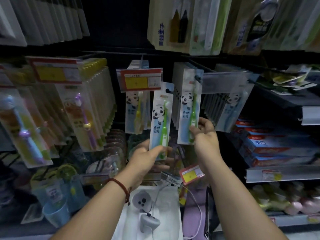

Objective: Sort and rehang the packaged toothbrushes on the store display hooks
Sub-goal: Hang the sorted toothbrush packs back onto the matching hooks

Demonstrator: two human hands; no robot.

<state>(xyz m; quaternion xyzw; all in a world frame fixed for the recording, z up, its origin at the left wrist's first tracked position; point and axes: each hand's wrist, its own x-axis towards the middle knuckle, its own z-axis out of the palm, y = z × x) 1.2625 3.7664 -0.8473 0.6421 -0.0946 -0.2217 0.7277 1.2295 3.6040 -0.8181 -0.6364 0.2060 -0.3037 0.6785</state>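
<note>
My left hand (147, 157) grips the bottom of a panda-printed pack with a green toothbrush (161, 118), held upright between two hook rows. My right hand (205, 134) pinches the lower edge of a second green panda toothbrush pack (189, 104), which sits at the front of a row of like packs, its top at the hook tip (196, 77). A row of yellow panda toothbrush packs (136, 111) hangs left of my held pack, behind a red and yellow price tag (139, 80). Blue panda packs (232, 104) hang on the right.
Rows of purple and blue children's toothbrush packs (83, 115) fill the left hooks. Larger toothbrush packs (190, 25) hang above. Toothpaste boxes (277, 144) are stacked on the right shelf. Below lie blue cups (55, 210), a white bag (155, 213) and a loose price tag (191, 174).
</note>
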